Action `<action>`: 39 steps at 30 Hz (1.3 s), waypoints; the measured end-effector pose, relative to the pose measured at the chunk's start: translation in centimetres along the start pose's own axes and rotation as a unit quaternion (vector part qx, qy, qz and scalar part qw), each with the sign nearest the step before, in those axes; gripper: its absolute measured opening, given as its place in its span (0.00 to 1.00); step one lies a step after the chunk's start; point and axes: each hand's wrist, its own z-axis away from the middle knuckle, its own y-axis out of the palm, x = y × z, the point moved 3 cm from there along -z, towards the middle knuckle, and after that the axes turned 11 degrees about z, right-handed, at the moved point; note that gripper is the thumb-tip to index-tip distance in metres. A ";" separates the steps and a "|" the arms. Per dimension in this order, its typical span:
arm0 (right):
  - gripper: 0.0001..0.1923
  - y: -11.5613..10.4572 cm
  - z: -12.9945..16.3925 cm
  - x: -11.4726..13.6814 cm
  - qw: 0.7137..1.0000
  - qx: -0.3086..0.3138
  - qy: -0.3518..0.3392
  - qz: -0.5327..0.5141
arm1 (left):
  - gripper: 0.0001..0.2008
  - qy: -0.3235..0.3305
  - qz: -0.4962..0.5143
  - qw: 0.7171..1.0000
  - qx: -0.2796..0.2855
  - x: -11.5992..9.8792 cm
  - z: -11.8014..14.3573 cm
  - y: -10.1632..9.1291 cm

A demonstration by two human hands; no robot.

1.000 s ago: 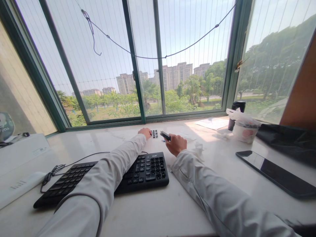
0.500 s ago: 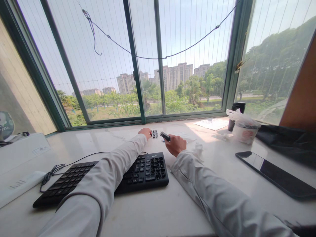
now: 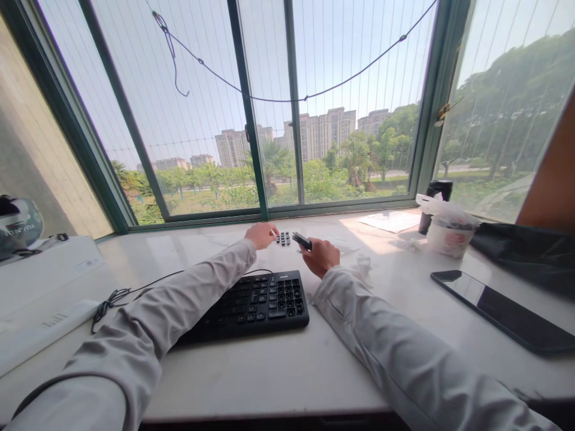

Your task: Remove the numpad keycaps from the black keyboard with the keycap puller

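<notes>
My left hand is just left of a small group of loose black keycaps, set in rows on the white ledge. Its fingers are bent together; a pale spot shows at the tips, too small to name. Wrapped in my right hand is a small black handheld tool with a paler end, pointing left toward the keycaps. The black keyboard lies nearer me, partly under my left sleeve. Bare key sockets show in its number pad.
On the right are a black phone, a bagged tub, a dark cylinder, black sheeting and a paper. Crumpled tissue is beside my right wrist. A white box and coiled cable are left.
My left hand has shifted a little left, away from the keycaps, and its forearm has swung left, uncovering more keyboard. My right hand keeps the tool at nearly the same place.
</notes>
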 end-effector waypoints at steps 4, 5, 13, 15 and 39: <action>0.26 -0.3 0.2 0.7 0.986 -0.028 0.033 -0.163 | 0.12 0.069 0.016 0.997 0.005 -1.4 5.6 -2.0; 0.26 -0.3 0.3 1.0 0.972 -0.033 0.040 -0.227 | 0.12 0.093 0.023 0.995 0.000 -1.7 7.2 -2.4; 0.22 -0.9 3.3 5.0 0.706 0.082 0.120 -0.693 | 0.14 0.164 0.175 0.970 0.049 -2.5 15.2 -1.1; 0.22 -1.3 4.6 5.8 0.685 0.092 0.135 -0.710 | 0.14 0.179 0.198 0.961 0.065 -2.5 15.9 -0.5; 0.22 -1.9 9.0 7.6 0.688 0.088 0.181 -0.697 | 0.07 0.221 0.234 0.945 0.064 -3.6 17.6 0.3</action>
